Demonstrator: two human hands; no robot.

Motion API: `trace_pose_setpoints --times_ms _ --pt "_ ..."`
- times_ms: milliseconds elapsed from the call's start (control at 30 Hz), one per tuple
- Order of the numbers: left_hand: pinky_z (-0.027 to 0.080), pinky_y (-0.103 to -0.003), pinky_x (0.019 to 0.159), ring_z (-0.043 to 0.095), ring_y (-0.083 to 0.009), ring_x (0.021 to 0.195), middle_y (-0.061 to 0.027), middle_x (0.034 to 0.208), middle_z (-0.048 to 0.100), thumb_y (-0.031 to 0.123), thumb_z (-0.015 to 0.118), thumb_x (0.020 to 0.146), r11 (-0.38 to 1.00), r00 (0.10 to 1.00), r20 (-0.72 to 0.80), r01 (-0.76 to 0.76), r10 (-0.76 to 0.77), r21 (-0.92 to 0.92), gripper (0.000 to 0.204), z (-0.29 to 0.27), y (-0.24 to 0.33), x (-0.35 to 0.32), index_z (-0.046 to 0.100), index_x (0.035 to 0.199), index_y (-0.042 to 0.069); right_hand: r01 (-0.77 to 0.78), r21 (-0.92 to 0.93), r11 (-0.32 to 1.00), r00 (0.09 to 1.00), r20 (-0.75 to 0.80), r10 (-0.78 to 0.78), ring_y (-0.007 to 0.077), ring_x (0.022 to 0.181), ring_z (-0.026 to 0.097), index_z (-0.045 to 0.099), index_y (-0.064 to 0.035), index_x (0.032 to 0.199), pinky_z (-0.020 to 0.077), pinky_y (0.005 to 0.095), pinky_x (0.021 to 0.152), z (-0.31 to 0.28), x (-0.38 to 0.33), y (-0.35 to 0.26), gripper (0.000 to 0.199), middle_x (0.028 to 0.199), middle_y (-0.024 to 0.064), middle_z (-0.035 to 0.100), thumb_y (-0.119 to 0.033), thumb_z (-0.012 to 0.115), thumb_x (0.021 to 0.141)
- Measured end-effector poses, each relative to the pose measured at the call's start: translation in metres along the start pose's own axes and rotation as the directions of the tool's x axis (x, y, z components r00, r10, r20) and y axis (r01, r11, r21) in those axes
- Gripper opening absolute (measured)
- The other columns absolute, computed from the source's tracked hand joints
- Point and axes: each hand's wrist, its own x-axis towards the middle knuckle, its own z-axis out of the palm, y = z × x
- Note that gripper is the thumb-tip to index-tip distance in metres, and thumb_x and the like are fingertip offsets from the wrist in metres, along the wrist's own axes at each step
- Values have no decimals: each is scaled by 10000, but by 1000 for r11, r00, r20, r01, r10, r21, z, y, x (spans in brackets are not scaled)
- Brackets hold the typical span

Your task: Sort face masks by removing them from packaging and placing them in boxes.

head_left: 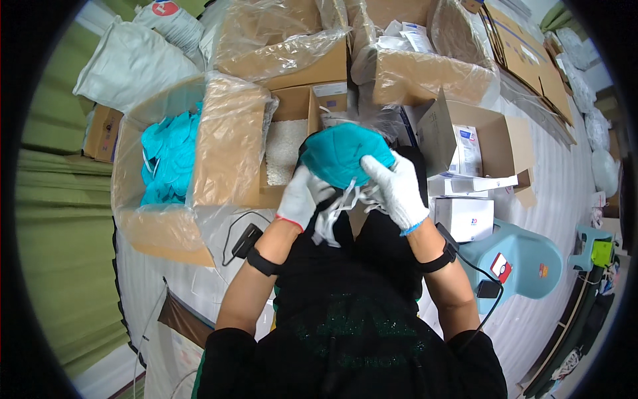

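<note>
A teal cup-shaped face mask (345, 153) is held up in front of my lap, its white straps (327, 223) dangling below it. My right hand (399, 193), in a white knit glove with a blue cuff, grips the mask's right side with the thumb across its front. My left hand (300, 198), in a white glove with a red cuff, is closed at the mask's lower left edge; its fingertips are partly hidden behind the mask and straps. Whether more than one mask is in the hold cannot be seen.
To the left stands a plastic-lined carton (159, 229) of many teal masks. A smaller carton (252, 193) with white granular-looking contents sits beside it. On the right are an open carton (492, 133) with white packets, a white box (464, 219) and a light-blue plastic stool (541, 256).
</note>
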Motion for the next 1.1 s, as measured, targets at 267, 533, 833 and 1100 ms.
trace_pose_setpoints --times_ms 267,533,833,1100 --pt "565 -319 800 673 -198 900 -109 1048 675 152 456 1019 838 835 -141 -494 532 230 226 29 -1 24 600 1134 21 -149 118 982 973 196 124 83 504 504 599 -43 1013 384 222 396 20 9 33 270 756 32 613 -277 675 901" --pt "566 -379 736 691 -277 835 -154 972 696 308 360 1031 735 669 -383 -376 637 565 409 -18 12 56 632 1079 7 -81 -123 989 973 205 106 46 540 401 609 -73 812 322 228 481 52 -6 77 255 665 -62 521 -270 578 970" --pt "455 -497 738 609 -452 863 -285 839 623 407 370 1000 -41 772 109 -107 626 993 541 -65 9 77 645 832 -28 41 -433 900 968 240 71 96 530 478 609 -13 736 415 290 502 17 -46 62 391 577 16 531 -312 521 972" --pt "445 -488 721 587 -458 823 -274 800 605 400 379 1001 41 853 152 -198 499 979 531 -42 -23 103 600 780 -29 82 -562 823 988 155 7 128 563 564 605 -18 794 447 291 519 -23 -86 27 349 645 45 595 -276 479 992"
